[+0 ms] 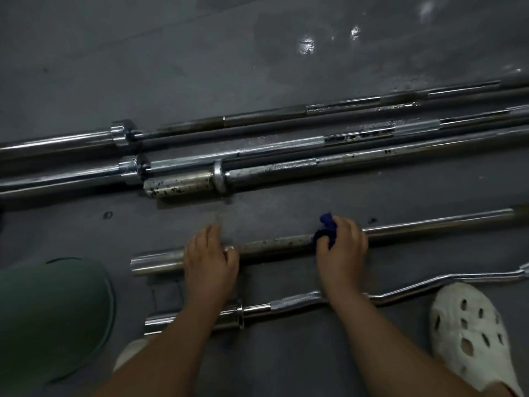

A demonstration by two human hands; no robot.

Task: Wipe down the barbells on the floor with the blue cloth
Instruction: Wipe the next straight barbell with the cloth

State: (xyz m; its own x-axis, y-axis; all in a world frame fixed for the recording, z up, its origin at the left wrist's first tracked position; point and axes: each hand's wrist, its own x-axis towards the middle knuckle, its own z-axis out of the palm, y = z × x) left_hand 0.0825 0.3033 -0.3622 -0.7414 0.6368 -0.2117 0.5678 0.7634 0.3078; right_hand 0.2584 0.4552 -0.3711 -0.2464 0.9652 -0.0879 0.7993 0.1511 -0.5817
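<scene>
A straight steel barbell (274,244) with rust spots lies across the dark floor in front of me. My left hand (210,255) grips it at the collar, where the shaft meets the shiny sleeve (156,263). My right hand (342,247) holds the blue cloth (325,233) wrapped over the shaft further right. Only a dark blue bunch of the cloth shows past my fingers. Several long barbells (286,164) lie side by side farther away. A curved curl bar (400,290) lies nearer to me, passing under my forearms.
My knee in green cloth (51,316) fills the lower left. A foot in a white perforated clog (472,339) stands at the lower right beside the curl bar. The grey rubber floor (200,67) stretches beyond the bars, with bright wet-looking glints at the upper right.
</scene>
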